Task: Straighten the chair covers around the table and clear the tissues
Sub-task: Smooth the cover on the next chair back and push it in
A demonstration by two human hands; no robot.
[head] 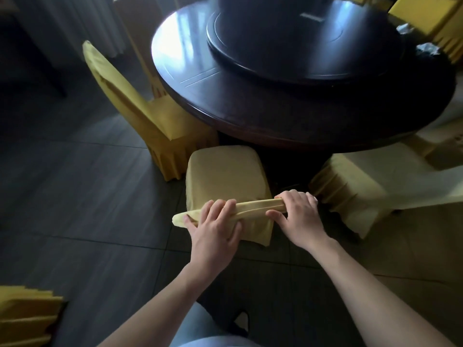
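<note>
A: Which step is in hand here?

B: I judge it is the straightening of the covers. Both hands hold the top edge of the chair back of the chair cover [226, 176] on the middle chair, which stands pushed in at the round table [250, 101]. The tissues are not yet cleared, I think: something pale and crumpled lies at the far right rim of the table, but it is too blurred to name.

A: How do the hands hold it?

B: The left hand [213, 230] has its fingers curled over the top edge near the left corner, the thumb below on the near side. The right hand [297, 212] grips the same edge at the right corner, fingers over the top, thumb in front. Both forearms reach forward and slightly inward.

A: What does the next move call for?

B: Probably an even pull downward and outward, so the fabric sits flat. Then the neighbour chairs [155, 121] need the same.
</note>
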